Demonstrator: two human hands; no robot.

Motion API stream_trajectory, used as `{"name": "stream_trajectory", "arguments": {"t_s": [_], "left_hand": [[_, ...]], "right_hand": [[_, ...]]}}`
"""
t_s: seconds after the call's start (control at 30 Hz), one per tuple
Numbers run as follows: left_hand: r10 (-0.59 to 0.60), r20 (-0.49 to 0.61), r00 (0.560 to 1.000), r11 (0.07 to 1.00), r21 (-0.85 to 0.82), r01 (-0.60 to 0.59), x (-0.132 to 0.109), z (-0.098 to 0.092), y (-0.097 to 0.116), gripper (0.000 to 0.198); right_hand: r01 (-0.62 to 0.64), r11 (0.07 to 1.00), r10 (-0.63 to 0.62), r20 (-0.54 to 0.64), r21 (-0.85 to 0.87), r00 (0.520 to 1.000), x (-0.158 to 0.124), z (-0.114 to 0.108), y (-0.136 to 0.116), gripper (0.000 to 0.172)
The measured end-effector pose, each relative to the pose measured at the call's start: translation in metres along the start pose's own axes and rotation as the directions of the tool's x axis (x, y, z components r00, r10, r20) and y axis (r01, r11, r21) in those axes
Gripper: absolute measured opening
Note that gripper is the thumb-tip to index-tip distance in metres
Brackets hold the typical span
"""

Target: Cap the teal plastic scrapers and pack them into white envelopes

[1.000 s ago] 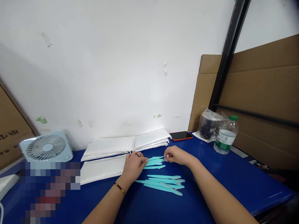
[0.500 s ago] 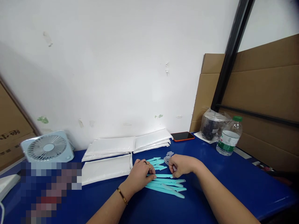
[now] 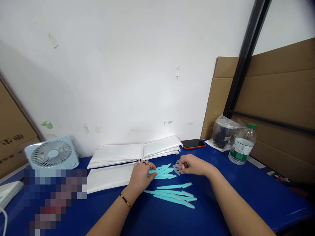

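Note:
Several turquoise eyebrow razors (image 3: 162,171) lie bunched in a pile at the middle of the table. My left hand (image 3: 142,173) is at the handle end of this pile, its fingers closed on a razor there. To the right of the pile are small clear plastic blade caps (image 3: 176,169). My right hand (image 3: 192,165) is over them, thumb and forefinger pinched together on what looks like a cap, partly hidden by the fingers. Nearer to me lies a second group of razors (image 3: 172,195), spread in a fan, with clear caps over their blade ends.
Flat white packets (image 3: 118,152) lie stacked along the wall. A phone (image 3: 193,143), a bagged dark object (image 3: 221,132) and a water bottle (image 3: 242,144) stand at the back right. To the left is a small fan (image 3: 52,153). Cardboard (image 3: 275,91) lines the right side.
Both hands have let go of the razor between them, which now lies in the near group. My left hand has moved back to the far pile, my right hand back to the caps.

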State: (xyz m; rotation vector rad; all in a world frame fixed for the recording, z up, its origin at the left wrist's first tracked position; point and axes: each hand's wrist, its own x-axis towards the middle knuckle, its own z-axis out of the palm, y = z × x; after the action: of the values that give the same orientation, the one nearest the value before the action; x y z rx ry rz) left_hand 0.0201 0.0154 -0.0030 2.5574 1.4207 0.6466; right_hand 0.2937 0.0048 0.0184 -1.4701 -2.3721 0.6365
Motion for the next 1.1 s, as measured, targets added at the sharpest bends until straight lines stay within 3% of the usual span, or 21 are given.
{"name": "stream_trajectory", "arguments": {"t_s": [0.1,0.2,0.33,0.43,0.53,0.67,0.8,0.93,1.0,1.1], "left_hand": [[0.085,0.056,0.995,0.995,-0.054,-0.082,-0.006,0.001,0.011,0.017],[0.170,0.115,0.979,0.983,-0.087,-0.160,-0.011,0.005,0.018,0.021],[0.207,0.161,0.965,0.978,-0.030,-0.205,-0.011,0.011,0.018,0.018],[0.166,0.157,0.973,0.985,0.011,-0.170,-0.006,0.009,0.013,0.020],[0.063,0.102,0.993,0.997,0.033,-0.066,0.000,0.002,0.004,0.022],[-0.047,0.035,0.998,0.998,0.032,0.046,0.003,-0.004,-0.006,0.020],[0.042,0.011,0.999,0.999,-0.006,-0.042,-0.002,-0.004,0.003,0.018],[0.232,0.216,0.949,0.972,-0.078,-0.220,-0.010,-0.003,0.020,0.018],[0.241,0.290,0.926,0.971,-0.078,-0.228,-0.012,-0.002,0.023,0.015],[0.173,0.317,0.932,0.985,-0.069,-0.160,-0.012,0.001,0.022,0.016]], "right_hand": [[0.006,1.000,-0.006,0.219,-0.001,0.976,-0.003,0.003,-0.002,0.025],[-0.014,0.998,0.033,0.298,-0.065,0.954,0.001,0.011,-0.003,0.023],[0.063,0.994,-0.042,0.211,-0.090,0.977,0.008,0.017,-0.009,0.016],[0.115,0.989,-0.104,0.110,-0.092,0.988,0.008,0.015,-0.011,0.011],[0.075,0.992,-0.078,-0.024,-0.103,0.997,0.008,0.009,-0.005,0.003],[-0.026,0.998,0.017,-0.171,-0.055,0.985,0.011,0.006,0.005,0.006],[0.018,1.000,-0.016,-0.127,0.011,0.992,0.008,0.006,0.004,0.009],[0.049,0.999,-0.049,-0.085,-0.003,0.995,0.000,0.003,-0.002,0.012],[0.040,0.999,-0.041,-0.077,-0.016,0.996,-0.002,0.001,-0.004,0.011],[0.066,0.998,-0.066,-0.039,-0.001,0.997,-0.002,0.001,-0.007,0.011]]}}
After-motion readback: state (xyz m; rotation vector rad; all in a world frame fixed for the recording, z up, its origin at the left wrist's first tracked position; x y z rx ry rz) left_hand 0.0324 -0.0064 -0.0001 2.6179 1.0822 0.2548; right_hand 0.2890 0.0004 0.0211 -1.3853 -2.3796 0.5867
